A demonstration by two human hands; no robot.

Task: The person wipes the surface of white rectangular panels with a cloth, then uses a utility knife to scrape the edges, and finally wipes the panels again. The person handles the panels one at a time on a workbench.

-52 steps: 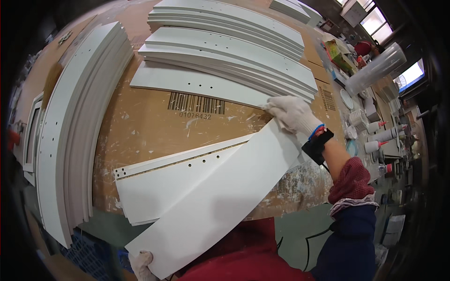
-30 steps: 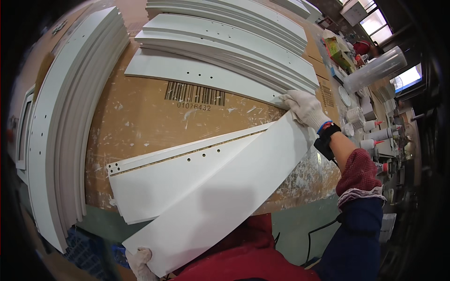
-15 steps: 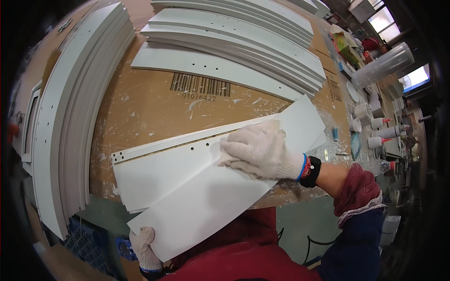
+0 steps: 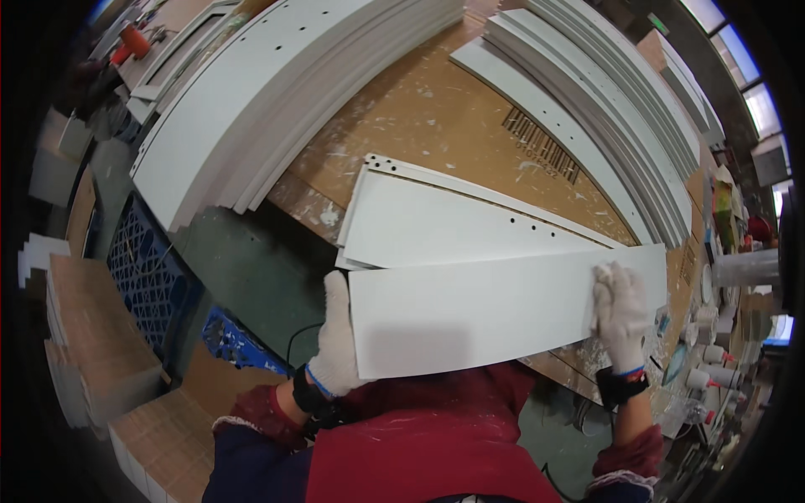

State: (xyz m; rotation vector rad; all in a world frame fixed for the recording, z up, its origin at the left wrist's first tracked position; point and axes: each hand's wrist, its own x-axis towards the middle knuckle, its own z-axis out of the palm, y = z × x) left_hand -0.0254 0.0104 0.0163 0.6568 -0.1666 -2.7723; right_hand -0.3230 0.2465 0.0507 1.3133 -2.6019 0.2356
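A smooth white board [image 4: 470, 314] lies slanted in front of me, its near edge close to my body. My left hand [image 4: 338, 335], in a white knitted glove, grips the board's left end with the thumb along the edge; the other fingers are hidden beneath. Near the right end, my gloved right hand [image 4: 622, 314] is closed and pressed on the top face. A bunched pale cloth [image 4: 600, 285] shows slightly at its fingers, hard to tell from the glove. Under the board's far edge lie white boards [image 4: 428, 214] with drilled holes and a long groove.
A tall stack of white boards [image 4: 251, 92] stands at the left, and further stacks [image 4: 587, 92] lie at the far right on the cardboard-covered table [image 4: 402, 109]. Glue bottles [image 4: 700, 379] line the right side. A blue plastic pallet [image 4: 142, 260] and cartons [image 4: 101, 335] are on the left.
My view has turned left. The right hand has moved from the board's middle to near its right end. The board now lies more level, its left end still in my left hand.
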